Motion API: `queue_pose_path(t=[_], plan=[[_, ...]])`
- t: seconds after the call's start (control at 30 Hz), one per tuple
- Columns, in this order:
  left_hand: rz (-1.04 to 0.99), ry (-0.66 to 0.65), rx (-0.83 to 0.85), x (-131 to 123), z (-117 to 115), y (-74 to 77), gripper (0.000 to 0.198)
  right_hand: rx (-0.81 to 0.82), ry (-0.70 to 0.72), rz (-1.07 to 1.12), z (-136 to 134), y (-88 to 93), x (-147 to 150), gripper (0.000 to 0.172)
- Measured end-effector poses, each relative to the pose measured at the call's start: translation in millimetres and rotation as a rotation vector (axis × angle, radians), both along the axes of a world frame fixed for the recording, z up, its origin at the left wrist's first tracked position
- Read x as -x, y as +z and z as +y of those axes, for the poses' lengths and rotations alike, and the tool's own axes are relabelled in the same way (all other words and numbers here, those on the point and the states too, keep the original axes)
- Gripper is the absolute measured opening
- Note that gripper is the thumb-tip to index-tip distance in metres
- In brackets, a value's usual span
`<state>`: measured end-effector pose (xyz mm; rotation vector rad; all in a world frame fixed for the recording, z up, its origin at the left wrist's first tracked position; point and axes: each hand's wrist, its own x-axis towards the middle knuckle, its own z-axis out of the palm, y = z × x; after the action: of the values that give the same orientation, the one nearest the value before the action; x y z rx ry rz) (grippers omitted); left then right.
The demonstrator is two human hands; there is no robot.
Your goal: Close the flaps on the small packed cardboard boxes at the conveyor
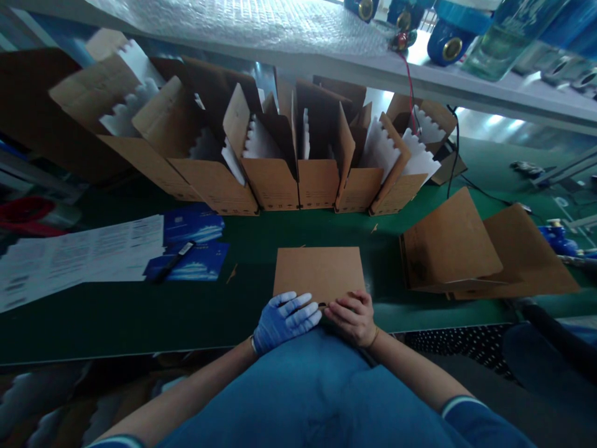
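Observation:
A closed brown cardboard box (318,272) lies flat on the green table (140,311) right in front of me. My left hand (284,320), in a blue glove, rests on the box's near edge with its fingers stretched out flat. Bare and with fingers curled, my right hand (352,317) presses on the same near edge, touching the left hand's fingertips. What the curled fingers pinch, if anything, is hidden.
A row of open cardboard boxes (270,162) with white foam inserts stands at the back. Printed sheets (79,255), blue booklets (193,246) and a black pen (173,260) lie at left. Folded boxes (450,246) sit at right. Blue valves (445,46) rest on the upper shelf.

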<state>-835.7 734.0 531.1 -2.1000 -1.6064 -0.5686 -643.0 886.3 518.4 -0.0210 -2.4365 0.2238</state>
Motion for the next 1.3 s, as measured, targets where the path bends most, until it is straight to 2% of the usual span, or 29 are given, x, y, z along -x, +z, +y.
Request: queue_pose_path(t=[0.2,0.3,0.43,0.5,0.53,0.67,0.77,0.93,1.13,1.23,1.3], plan=[[-0.122,0.079,-0.042,-4.5,5.9,-2.2,0.034,0.107,-0.182,0.046,-13.4,-3.9,3.2,0.042],[-0.125,0.079,-0.029,-5.3,6.3,-1.5,0.033,0.120,-0.201,0.059,-16.2,-0.5,6.0,0.038],[-0.160,0.056,-0.075,-7.1,7.2,7.5,0.019,0.140,-0.183,0.028,-16.9,7.2,6.6,0.040],[-0.152,0.095,-0.061,-7.7,9.7,15.7,0.014,0.137,-0.209,-0.059,-17.3,12.1,5.9,0.045],[-0.147,0.131,-0.026,-7.5,11.7,20.4,0.018,0.133,-0.237,-0.117,-17.4,15.1,5.7,0.046],[-0.145,0.261,0.270,-2.2,24.0,38.2,0.060,0.098,-0.331,-0.274,-14.8,27.6,7.9,0.045],[-0.123,0.266,0.434,4.1,32.4,43.8,0.062,0.055,-0.311,-0.275,-9.5,31.7,12.9,0.045],[-0.125,0.250,0.458,4.6,35.2,39.4,0.056,0.039,-0.267,-0.230,-3.4,24.7,19.2,0.044],[-0.178,0.336,0.367,-5.5,36.5,26.4,0.046,0.058,-0.303,-0.146,-0.5,10.8,25.6,0.037],[-0.144,0.292,0.403,4.9,42.6,23.0,0.038,0.046,-0.359,-0.099,0.6,3.4,45.3,0.030],[-0.134,0.289,0.391,18.7,49.1,21.7,0.039,0.048,-0.404,-0.076,4.2,2.8,62.3,0.024]])
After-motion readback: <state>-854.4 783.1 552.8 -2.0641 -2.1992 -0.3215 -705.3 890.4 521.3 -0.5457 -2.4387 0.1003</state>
